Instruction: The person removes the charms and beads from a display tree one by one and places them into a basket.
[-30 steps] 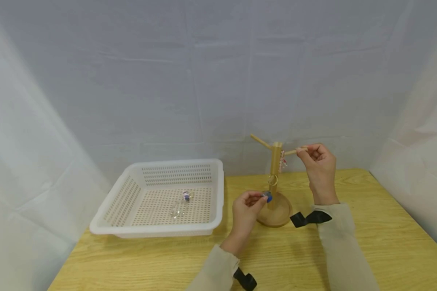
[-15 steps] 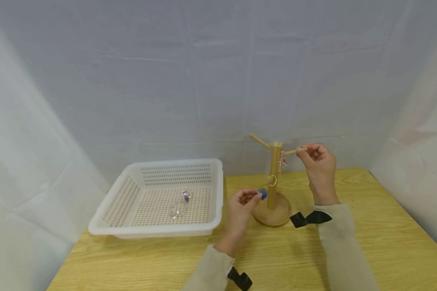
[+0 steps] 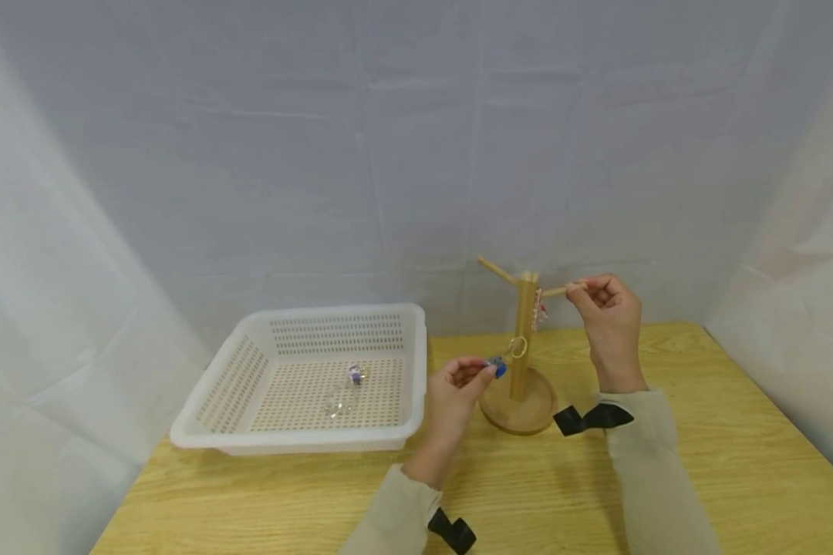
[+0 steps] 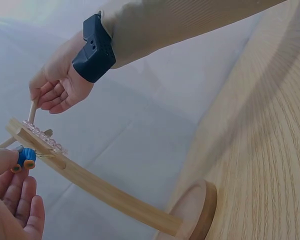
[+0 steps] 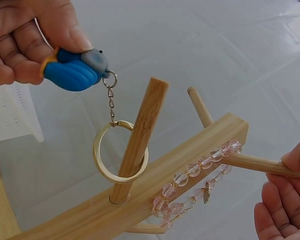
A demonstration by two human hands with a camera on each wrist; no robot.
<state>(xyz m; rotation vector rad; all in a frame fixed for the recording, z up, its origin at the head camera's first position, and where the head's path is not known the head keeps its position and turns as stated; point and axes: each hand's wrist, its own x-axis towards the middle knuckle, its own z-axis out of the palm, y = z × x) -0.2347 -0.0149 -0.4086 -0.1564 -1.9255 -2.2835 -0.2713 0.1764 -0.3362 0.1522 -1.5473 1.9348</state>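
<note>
A wooden peg stand [image 3: 524, 312] stands upright on the table. My left hand [image 3: 453, 397] pinches a keychain's blue figure [image 5: 72, 74] with a grey head, between thumb and fingers. From that figure a short chain runs to a gold key ring [image 5: 97, 152], which loops around the stand's front peg [image 5: 145, 117]. The right hand [image 3: 609, 327] pinches the outer end of the right peg [image 5: 252, 163]. Hanging on this peg, close to the post, is a pink clear-bead bracelet [image 5: 193, 170].
A white perforated basket [image 3: 305, 441] sits left of the stand. Inside it lie a small purple-and-white figure [image 3: 355, 375] and a clear bead strand [image 3: 335, 406]. Another peg [image 3: 497, 269] sticks out at the stand's upper left. White sheeting [image 3: 416, 154] surrounds the wooden table [image 3: 527, 493].
The left hand has drawn the blue figure a little left and up, and the chain to the ring now shows. The ring stays around the front peg. My right hand holds its place.
</note>
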